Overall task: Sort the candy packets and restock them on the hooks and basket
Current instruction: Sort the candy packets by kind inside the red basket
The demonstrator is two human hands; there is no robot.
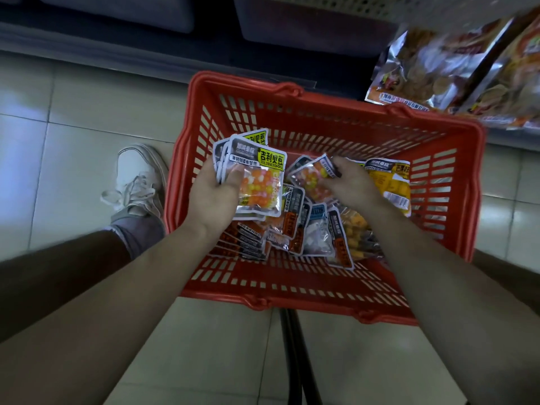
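A red plastic basket (321, 118) stands on the floor with several candy packets loose in its bottom. My left hand (213, 191) grips a small stack of jelly-bean packets (257, 173) with yellow labels, held over the basket's left side. My right hand (347, 182) pinches one more jelly-bean packet (311, 176) by its top edge, just above the pile. Beneath lie orange-labelled packets (292, 226), a white-candy packet (317, 238) and a yellow packet (394, 185).
Large snack bags (432, 65) hang at the upper right over the basket's far corner. A dark shelf base (306, 24) runs along the top. My white shoe (137, 182) stands left of the basket on the tiled floor. Black basket handles (295, 352) lie beneath the near rim.
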